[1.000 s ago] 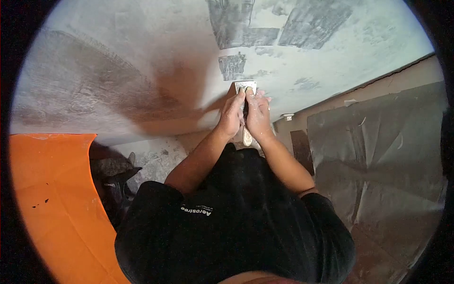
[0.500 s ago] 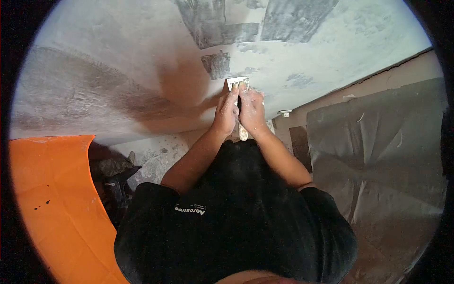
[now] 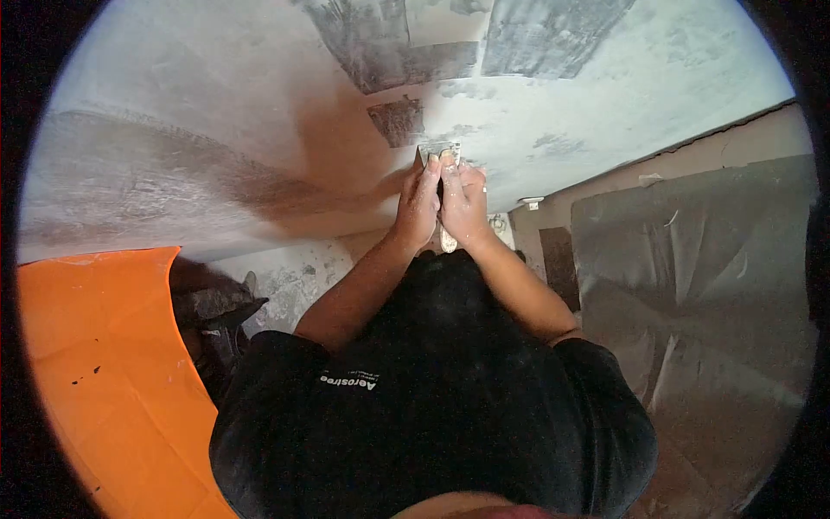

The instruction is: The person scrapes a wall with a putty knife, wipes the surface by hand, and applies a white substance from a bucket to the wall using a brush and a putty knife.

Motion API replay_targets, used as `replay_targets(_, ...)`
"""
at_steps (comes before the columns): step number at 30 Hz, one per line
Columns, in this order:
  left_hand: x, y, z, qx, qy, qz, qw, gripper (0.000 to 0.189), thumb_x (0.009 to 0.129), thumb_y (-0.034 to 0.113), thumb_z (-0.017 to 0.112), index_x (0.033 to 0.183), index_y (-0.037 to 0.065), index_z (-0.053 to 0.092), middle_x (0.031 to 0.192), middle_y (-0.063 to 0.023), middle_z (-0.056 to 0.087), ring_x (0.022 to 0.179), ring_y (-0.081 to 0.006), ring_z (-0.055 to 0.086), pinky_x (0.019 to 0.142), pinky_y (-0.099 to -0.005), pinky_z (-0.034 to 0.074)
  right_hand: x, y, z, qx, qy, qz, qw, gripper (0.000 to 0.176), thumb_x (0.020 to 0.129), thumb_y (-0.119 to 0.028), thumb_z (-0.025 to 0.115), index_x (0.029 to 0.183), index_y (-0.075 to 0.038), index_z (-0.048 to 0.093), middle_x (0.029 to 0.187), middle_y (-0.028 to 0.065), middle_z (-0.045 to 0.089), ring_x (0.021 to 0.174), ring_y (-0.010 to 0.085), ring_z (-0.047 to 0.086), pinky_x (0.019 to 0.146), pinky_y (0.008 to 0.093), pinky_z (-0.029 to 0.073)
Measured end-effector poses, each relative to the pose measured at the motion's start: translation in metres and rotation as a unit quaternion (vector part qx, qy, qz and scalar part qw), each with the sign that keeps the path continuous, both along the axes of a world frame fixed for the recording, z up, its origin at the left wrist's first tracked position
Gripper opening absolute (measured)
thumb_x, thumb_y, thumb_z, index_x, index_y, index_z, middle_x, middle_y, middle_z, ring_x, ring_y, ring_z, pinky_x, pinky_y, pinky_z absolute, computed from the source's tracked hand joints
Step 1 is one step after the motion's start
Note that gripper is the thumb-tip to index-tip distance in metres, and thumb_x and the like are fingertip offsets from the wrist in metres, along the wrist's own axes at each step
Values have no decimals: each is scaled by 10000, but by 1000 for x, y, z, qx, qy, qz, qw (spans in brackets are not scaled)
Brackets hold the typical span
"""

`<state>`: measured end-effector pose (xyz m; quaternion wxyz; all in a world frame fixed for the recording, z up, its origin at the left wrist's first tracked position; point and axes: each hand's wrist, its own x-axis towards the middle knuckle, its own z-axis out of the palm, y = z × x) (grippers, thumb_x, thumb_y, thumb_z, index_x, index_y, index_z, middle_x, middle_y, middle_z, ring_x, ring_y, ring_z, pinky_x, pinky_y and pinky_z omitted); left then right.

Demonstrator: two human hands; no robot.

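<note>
Left hand (image 3: 419,203): grip closed round the scraper (image 3: 437,153) handle.
Right hand (image 3: 465,203): grip closed on the same handle, beside it.
Blade: against the wall (image 3: 216,104).

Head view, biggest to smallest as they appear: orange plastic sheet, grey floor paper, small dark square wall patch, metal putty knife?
1-2. grey floor paper and orange plastic sheet: look alike, unranked.
3. small dark square wall patch.
4. metal putty knife, mostly covered.
</note>
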<state>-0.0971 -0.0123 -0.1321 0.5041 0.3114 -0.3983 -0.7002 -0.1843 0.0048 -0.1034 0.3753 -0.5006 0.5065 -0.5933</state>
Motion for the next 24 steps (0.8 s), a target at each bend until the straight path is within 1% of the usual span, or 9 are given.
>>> replay_targets(6,2,1,3,3,-29,-14,999,340,1027,297,408,1076,10,583,978,-18,599,882,-86,529,794,-246,434,1,1,4,-5,-15,0,1000,373,1005,-239,406,785,10,577,623,130,554,587,227,527,602,377,413)
replay_targets(8,0,0,5,-4,8,-1,1000,321,1024,282,417,1084,11,579,981,-23,604,895,-86,533,801,-245,435,0,-1,-2,-7,-9,0,1000,371,1004,-240,408,784,7,578,624,128,559,589,228,533,602,376,415)
replay_targets(10,1,0,7,-11,-10,7,1000,317,1023,277,420,1091,10,577,987,-26,605,903,-88,535,807,-248,435,0,-4,-6,-56,56,-25,997,368,1004,-244,407,787,-2,581,628,123,563,582,229,539,600,372,419)
replay_targets(14,4,-1,10,-57,-70,5,996,308,1019,271,429,1091,11,577,994,-28,605,911,-90,535,809,-254,437,-1,-4,0,-57,31,-24,998,367,1003,-242,413,776,-6,577,617,113,558,570,221,539,583,361,415)
replay_targets(15,3,-2,7,-56,-72,5,996,308,1019,271,429,1091,11,577,994,-28,605,911,-90,535,809,-254,437,-3,-4,0,-47,25,-13,998,366,1003,-241,416,767,-8,571,608,109,554,554,216,533,575,356,413)
replay_targets(17,3,-2,-2,4,-28,9,1000,299,1016,267,438,1078,10,578,990,-26,602,900,-88,529,802,-255,434,-2,-4,0,-35,17,1,999,366,1003,-239,419,757,-11,564,599,104,549,538,211,526,566,351,411)
replay_targets(19,4,-1,8,-15,-51,12,999,297,1015,268,441,1065,9,579,981,-26,598,894,-89,522,798,-257,432,0,-6,-1,-77,14,-22,997,347,999,-222,435,741,-22,552,581,83,535,509,185,502,559,335,407)
replay_targets(22,5,-2,13,-31,-90,13,995,293,1015,269,444,1037,10,580,952,-23,589,869,-92,510,779,-263,430,-2,-5,-1,-21,-11,0,1000,332,996,-202,447,733,-25,544,573,62,521,495,161,476,561,325,405)
replay_targets(24,4,-3,17,-29,-109,13,994,292,1015,269,443,1021,12,580,932,-20,583,849,-93,503,764,-269,429,-2,-6,-2,-33,12,-2,999,326,996,-192,449,732,-24,542,570,58,512,496,155,467,559,326,401)
